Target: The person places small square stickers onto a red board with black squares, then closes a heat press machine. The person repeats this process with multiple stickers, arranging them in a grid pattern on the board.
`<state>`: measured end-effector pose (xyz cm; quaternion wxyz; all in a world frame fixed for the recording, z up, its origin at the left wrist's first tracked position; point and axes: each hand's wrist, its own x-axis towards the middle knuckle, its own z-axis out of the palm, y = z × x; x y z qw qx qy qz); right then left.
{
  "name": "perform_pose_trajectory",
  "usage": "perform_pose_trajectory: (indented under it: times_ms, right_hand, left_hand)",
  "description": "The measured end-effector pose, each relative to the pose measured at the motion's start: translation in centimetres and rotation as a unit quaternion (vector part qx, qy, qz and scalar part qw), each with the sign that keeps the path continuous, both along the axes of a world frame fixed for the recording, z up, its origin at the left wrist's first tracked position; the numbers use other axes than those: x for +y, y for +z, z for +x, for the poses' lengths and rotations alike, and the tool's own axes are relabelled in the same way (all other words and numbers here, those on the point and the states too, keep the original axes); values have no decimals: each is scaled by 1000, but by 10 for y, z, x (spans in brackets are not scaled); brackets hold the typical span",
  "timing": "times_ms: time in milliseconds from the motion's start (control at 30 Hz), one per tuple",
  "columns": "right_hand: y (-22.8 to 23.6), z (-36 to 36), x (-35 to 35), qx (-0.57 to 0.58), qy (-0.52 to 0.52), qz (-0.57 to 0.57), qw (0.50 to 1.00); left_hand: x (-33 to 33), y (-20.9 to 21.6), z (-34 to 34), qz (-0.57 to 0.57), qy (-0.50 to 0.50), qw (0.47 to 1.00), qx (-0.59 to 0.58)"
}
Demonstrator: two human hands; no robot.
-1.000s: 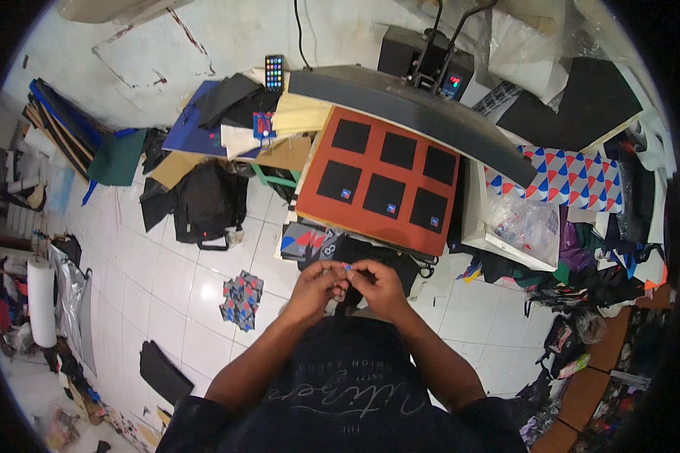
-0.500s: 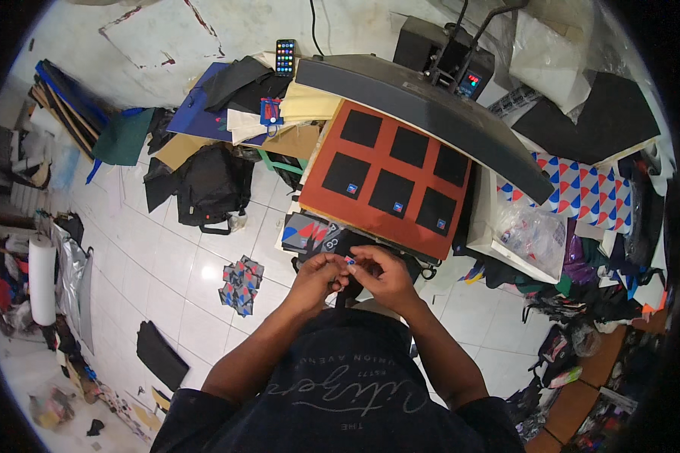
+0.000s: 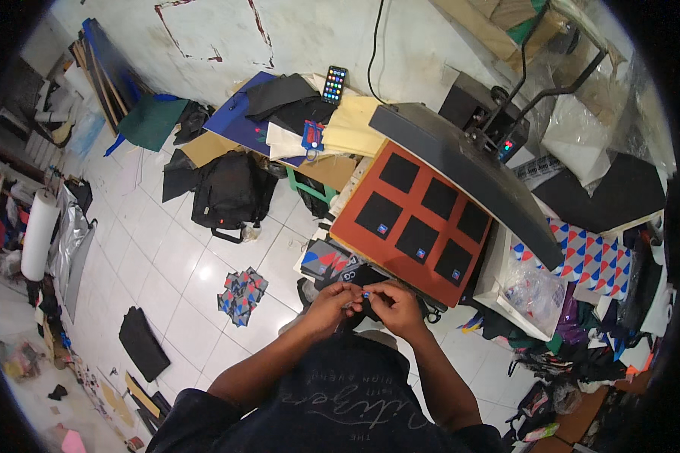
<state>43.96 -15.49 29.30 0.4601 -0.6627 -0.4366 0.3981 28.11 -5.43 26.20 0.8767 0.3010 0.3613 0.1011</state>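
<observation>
A small blue label with a red edge is pinched between my two hands, in front of my chest. My left hand is closed, its thumb and fingertips against the label's left side. From the other side my right hand grips it between thumb and forefinger. Just beyond them lies the heat press's red-brown bed, bearing several black fabric squares. Three squares in the nearer row carry a matching label at a corner. The press's dark upper plate is raised over the far right side.
Grey printed pieces lie beside the bed's near left corner. More patterned pieces are heaped on the tiled floor, near a black backpack. A lit phone rests by the wall. A white box with clear plastic stands right.
The view has swung, so the press and floor items appear lower and mostly further right. Both hands still pinch the small label close to my body; the squares on the bed look unchanged.
</observation>
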Motion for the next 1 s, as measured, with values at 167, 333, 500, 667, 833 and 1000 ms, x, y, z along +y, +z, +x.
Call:
perform_pose_trajectory:
  times_ms: [167, 333, 500, 667, 833, 1000]
  right_hand:
    - [9, 4, 14, 52, 39, -58, 996]
    - [1, 2, 28, 75, 8, -51, 996]
    - [-15, -7, 37, 71, -31, -24, 997]
    - [-14, -15, 44, 135, -53, -40, 989]
    - [-23, -11, 56, 181, -83, -26, 980]
    - [-30, 9, 76, 139, -45, -31, 989]
  left_hand:
    - [9, 4, 0, 38, -27, 999, 8]
    - [20, 1, -4, 40, -28, 999, 21]
    - [22, -10, -5, -37, 57, 998, -11]
    - [31, -1, 1, -55, 77, 995, -22]
    - [41, 0, 5, -67, 73, 995, -20]
    - [54, 5, 12, -70, 81, 994, -7]
